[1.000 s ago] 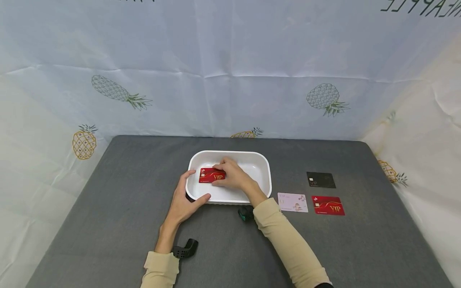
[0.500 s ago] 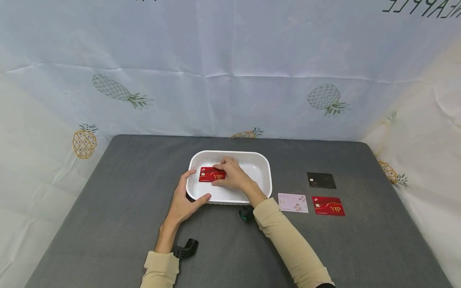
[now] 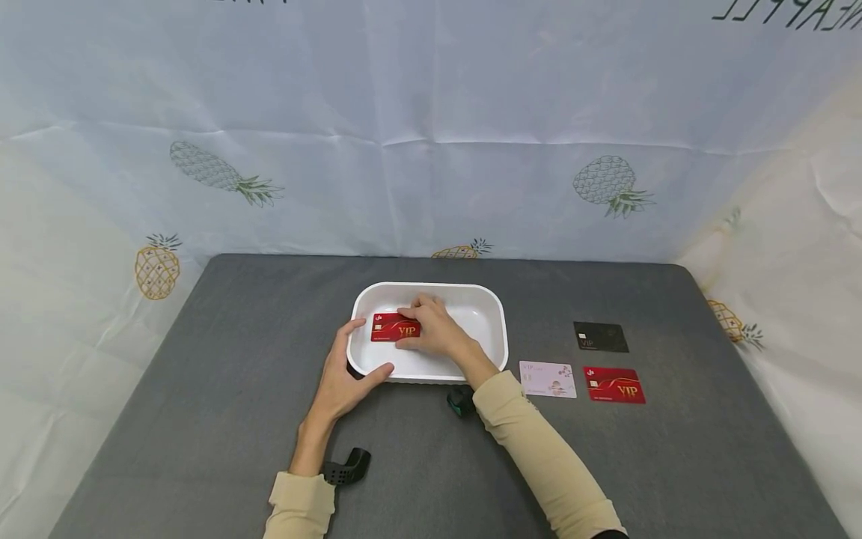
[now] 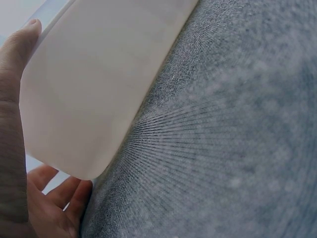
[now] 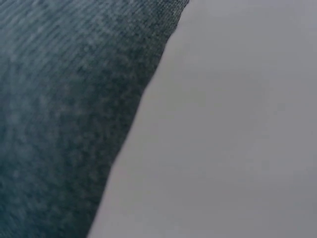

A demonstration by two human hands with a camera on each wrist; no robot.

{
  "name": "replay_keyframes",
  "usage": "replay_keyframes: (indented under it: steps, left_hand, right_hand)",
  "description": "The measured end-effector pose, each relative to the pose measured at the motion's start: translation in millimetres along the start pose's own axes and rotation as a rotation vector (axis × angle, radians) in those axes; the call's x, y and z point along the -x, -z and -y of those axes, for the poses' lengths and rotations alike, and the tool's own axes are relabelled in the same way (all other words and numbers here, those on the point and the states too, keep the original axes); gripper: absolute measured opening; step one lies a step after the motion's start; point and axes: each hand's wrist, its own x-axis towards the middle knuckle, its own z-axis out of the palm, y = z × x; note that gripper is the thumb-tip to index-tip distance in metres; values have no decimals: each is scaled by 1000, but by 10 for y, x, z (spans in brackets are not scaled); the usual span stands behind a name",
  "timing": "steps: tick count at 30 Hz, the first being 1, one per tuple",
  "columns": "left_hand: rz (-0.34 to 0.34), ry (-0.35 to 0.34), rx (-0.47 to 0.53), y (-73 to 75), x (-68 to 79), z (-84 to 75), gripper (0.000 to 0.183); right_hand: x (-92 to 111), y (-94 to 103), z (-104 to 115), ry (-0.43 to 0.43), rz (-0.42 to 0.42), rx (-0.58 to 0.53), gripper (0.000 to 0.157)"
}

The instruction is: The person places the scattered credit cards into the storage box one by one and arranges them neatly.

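Note:
A white plastic tray (image 3: 471, 367) stands on the grey table. My left hand (image 3: 343, 382) grips its left end, thumb at the near rim and fingers round the left side. In the left wrist view the thumb lies along the rim and the other fingers (image 4: 77, 198) curl at the tray's corner. Inside the tray, a red VIP card (image 3: 387, 327) lies at the left, its right end between the thumb and forefinger of my right hand (image 3: 434, 329). The right wrist view has only the tray's outer wall (image 5: 208, 129) and grey cloth; the hand is hidden there.
Right of the tray lie a pink card (image 3: 547, 379), a black VIP card (image 3: 601, 337) and a second red VIP card (image 3: 614, 385). A pineapple-print curtain (image 3: 431, 180) hangs behind the grey table (image 3: 202, 404).

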Motion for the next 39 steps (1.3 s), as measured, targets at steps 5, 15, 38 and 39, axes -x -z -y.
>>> replay_keyframes:
  steps: [5,15,38,39]
  left_hand:
    - [-3,-2,4,-2,6,-1,85]
    - [-1,-2,5,1,3,-3,84]
    - [-1,6,8,-13,8,-9,85]
    - [-2,6,8,-12,8,-9,85]
  right_hand:
    - [11,-13,6,8,-5,11,63]
    - [16,-7,-2,14,-4,28,61]
    - [16,15,-23,14,14,5,61]
    - [16,20,-22,19,10,1,61]
